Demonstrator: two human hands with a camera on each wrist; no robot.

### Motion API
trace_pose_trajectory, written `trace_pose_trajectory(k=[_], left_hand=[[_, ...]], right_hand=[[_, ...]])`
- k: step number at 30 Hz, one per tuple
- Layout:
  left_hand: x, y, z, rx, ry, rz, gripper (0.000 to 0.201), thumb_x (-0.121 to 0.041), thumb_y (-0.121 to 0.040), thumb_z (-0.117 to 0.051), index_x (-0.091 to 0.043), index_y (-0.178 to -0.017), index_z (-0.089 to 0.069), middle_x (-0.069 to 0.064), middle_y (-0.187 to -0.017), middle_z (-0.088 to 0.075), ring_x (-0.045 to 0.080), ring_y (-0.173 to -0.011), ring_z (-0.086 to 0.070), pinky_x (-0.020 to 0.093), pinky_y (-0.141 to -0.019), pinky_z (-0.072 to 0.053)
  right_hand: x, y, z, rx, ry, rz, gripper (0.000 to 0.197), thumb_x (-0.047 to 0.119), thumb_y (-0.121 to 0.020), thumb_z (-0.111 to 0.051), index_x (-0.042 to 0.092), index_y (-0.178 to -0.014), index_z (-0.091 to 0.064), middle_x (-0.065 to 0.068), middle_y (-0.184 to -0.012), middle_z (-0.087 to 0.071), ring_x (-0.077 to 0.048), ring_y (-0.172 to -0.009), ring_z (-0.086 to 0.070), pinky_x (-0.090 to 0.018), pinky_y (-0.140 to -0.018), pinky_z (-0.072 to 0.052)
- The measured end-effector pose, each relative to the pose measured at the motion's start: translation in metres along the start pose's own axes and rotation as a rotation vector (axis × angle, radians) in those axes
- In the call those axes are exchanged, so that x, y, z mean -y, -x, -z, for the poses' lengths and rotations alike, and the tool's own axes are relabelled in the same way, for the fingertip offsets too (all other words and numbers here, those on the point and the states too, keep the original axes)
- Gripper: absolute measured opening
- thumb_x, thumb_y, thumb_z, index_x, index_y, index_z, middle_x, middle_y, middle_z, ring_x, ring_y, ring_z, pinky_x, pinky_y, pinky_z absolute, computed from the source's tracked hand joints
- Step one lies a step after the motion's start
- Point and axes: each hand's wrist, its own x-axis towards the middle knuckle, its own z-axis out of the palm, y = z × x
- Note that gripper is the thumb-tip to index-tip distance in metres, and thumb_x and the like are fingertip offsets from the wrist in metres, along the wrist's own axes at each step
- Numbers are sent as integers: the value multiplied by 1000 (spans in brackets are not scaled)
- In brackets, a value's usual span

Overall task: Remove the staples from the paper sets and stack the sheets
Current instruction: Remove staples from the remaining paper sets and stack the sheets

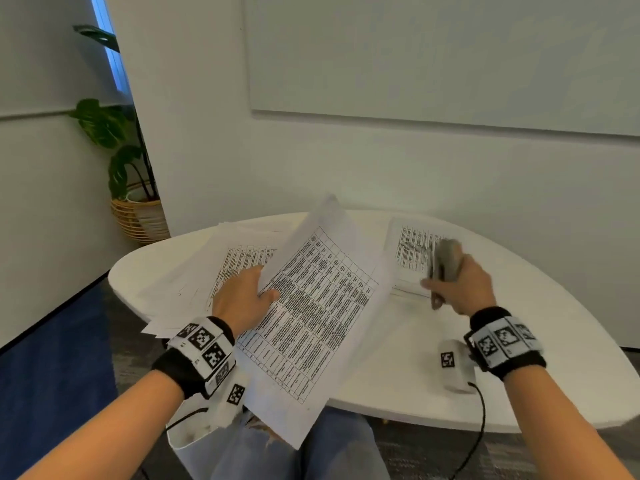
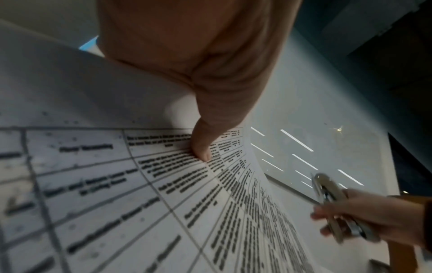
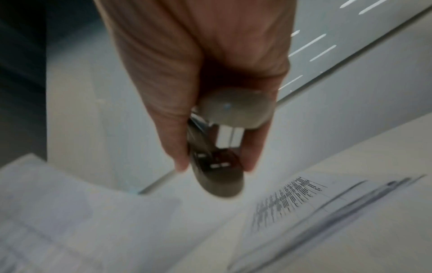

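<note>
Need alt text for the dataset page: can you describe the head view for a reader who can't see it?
A person's left hand lifts a printed sheet off the white table while the right hand grips a grey stapler. More printed papers lie spread at the left and stacked at the far right. A potted plant stands by the wall.

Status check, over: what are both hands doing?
Left hand holds printed sheet lifted. Right hand grips stapler. Nothing blocking.

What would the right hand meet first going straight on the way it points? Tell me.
Probably the paper stack at the far right of the table. The right hand, gripping the stapler, points forward over that stack. Its height above the stack is unclear.
</note>
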Motion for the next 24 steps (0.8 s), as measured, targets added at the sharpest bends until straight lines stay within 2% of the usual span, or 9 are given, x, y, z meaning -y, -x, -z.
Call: trace_pose_trajectory(k=[2, 4, 7, 9, 12, 15, 18, 20, 24], left_hand=[[-10, -2, -1, 58, -71, -62, 44, -33, -91, -62, -18, -130, -50, 2, -105, -66, 20, -89, -62, 29, -74, -50], [-23, -2, -3, 127, -178, -120, 41, -36, -91, -61, -20, -127, -51, -1, -98, -64, 18, -83, -60, 28, -70, -48], [-39, 0, -9, 206, -274, -185, 31, -36, -91, -61, -22, -118, -54, -7, -84, -57, 14, -74, -55, 25, -63, -41], [-49, 2, -13, 258, -286, -207, 29, -36, -90, -62, -24, -115, -54, -10, -78, -53, 12, -69, -53, 24, -59, -38], [-59, 4, -17, 317, -306, -238, 32, -36, -89, -63, -25, -118, -53, -9, -81, -55, 14, -74, -57, 24, -63, -41], [-63, 5, -20, 332, -300, -256, 33, -36, -89, -62, -26, -119, -53, -8, -86, -58, 15, -80, -59, 26, -69, -44], [-64, 6, -22, 349, -301, -251, 35, -36, -89, -62, -26, -122, -53, -11, -82, -53, 13, -78, -56, 27, -71, -46], [-64, 5, -23, 360, -293, -238, 39, -36, -89, -63, -26, -125, -51, -10, -87, -56, 14, -81, -57, 29, -75, -49], [-62, 4, -25, 368, -274, -244, 36, -35, -90, -62, -26, -123, -52, -8, -93, -60, 15, -84, -60, 29, -76, -50]], right_hand=[[3, -2, 19, -183, -204, 15, 57, 32, -65, -84, 12, -104, -48, -7, -95, -60, -28, -83, -60, -40, -72, -53], [9, -2, 27, -258, -463, 2, 58, 27, -62, -86, 18, -103, -47, -4, -94, -59, -24, -77, -57, -33, -62, -51], [21, 1, 27, -290, -927, -112, 48, 20, -61, -88, 19, -92, -51, -2, -74, -54, -16, -50, -43, -19, -39, -33], [25, 2, 22, -284, -1150, -195, 40, 17, -65, -86, 18, -82, -50, -1, -60, -52, -15, -42, -37, -20, -39, -27], [29, 6, 11, -229, -1303, -230, 28, 18, -75, -78, 17, -83, -51, 3, -48, -56, -19, -44, -46, -22, -44, -29], [34, 8, 2, -212, -1387, -244, 27, 28, -80, -74, 17, -95, -55, 1, -69, -61, -17, -60, -56, -27, -54, -42], [39, 7, -4, -229, -1391, -267, 27, 38, -86, -66, 18, -101, -58, -3, -95, -66, -19, -83, -64, -35, -80, -54], [42, 7, -6, -264, -1332, -300, 24, 42, -87, -63, 21, -95, -60, -5, -95, -69, -20, -84, -68, -36, -84, -55], [44, 5, -11, -308, -1269, -320, 38, 48, -83, -63, 15, -103, -65, -11, -102, -70, -25, -87, -68, -38, -83, -55]])
